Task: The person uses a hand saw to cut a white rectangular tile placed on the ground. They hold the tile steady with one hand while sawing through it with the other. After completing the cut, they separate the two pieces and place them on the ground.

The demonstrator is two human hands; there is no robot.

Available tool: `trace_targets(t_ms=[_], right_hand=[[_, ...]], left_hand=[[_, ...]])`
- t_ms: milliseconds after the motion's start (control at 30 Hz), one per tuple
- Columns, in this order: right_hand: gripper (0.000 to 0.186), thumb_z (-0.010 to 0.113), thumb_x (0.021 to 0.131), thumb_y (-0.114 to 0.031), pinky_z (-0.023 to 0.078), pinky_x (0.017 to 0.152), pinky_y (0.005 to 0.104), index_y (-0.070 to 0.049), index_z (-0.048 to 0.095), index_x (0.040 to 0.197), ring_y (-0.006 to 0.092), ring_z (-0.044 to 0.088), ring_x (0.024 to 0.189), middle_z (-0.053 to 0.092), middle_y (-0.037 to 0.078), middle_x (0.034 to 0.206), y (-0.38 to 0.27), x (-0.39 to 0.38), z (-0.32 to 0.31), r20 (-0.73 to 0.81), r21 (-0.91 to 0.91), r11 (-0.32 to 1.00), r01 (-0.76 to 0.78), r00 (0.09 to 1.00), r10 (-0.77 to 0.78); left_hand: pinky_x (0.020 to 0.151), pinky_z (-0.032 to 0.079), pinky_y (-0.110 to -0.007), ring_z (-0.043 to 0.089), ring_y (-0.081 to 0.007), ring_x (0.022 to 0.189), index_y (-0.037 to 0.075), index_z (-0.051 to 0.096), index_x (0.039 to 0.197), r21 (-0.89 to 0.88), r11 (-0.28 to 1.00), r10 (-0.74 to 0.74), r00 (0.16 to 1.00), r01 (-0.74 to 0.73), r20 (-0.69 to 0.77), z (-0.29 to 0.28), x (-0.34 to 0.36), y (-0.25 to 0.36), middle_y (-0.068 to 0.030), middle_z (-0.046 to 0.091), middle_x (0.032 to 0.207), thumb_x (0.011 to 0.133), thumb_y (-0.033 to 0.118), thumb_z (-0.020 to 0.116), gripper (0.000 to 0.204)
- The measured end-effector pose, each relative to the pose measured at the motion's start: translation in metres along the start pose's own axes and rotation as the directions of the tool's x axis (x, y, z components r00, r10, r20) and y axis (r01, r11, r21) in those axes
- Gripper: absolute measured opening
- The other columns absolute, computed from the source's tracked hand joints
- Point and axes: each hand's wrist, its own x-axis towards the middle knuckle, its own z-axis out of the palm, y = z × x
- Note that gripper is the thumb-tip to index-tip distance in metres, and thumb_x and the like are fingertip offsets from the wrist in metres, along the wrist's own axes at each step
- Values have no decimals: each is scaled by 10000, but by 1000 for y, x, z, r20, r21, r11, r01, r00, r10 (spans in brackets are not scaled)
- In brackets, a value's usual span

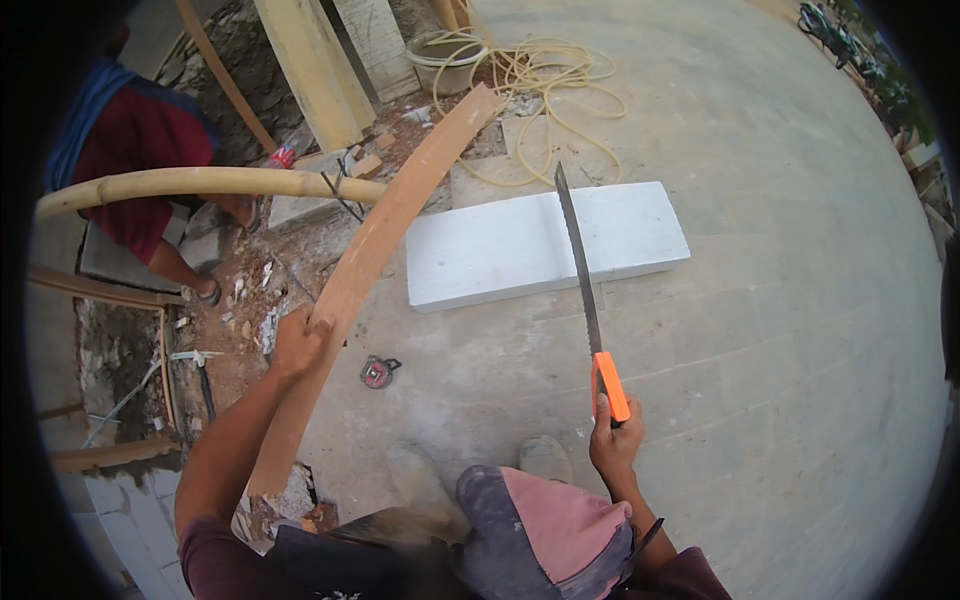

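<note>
My left hand [298, 343] is closed round the edge of a long, thin wooden board [375, 235], which slants up and to the right. In my right hand [616, 437] is a handsaw [582, 255] with an orange and black handle, its blade pointing away from me. Beyond the saw, a white rectangular block [480, 250] lies flat on the concrete. The blade passes in front of the block in this view; I cannot tell whether it touches. A small round tape measure [377, 373] rests on the ground between my hands.
A bamboo pole [230, 182] crosses at the left, with a person in dark red shorts [150, 135] behind it. Rubble [250, 290] covers the ground there. A coiled yellowish hose [560, 70] lies at the back beside a bucket [445, 70]. Concrete paving [780, 350] spreads to the right.
</note>
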Motion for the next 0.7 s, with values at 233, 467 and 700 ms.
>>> trace_targets(t_ms=[233,467,700], right_hand=[[221,722,995,-186,482,617,413,-11,591,1023,294,635,654,629,157,793,2,6,24,62,-3,998,-60,996,60],[216,734,985,-171,476,594,418,-11,592,1011,304,630,622,625,156,769,3,8,25,71,-26,999,-42,997,43],[210,738,982,-157,472,564,401,-12,589,1006,285,625,594,623,148,739,-1,10,26,70,-46,999,-8,997,12]], left_hand=[[588,396,-304,448,-64,695,-26,626,886,-243,955,-199,974,169,-104,7,-173,-71,30,520,716,966,173,672,219],[734,488,-329,568,-145,817,-32,621,1071,-267,864,-460,885,428,-69,51,-259,-85,-77,643,872,996,243,671,290],[807,521,-375,638,-215,887,-33,619,1161,41,796,-602,782,604,164,81,-281,-91,-146,691,953,1010,315,657,381]])
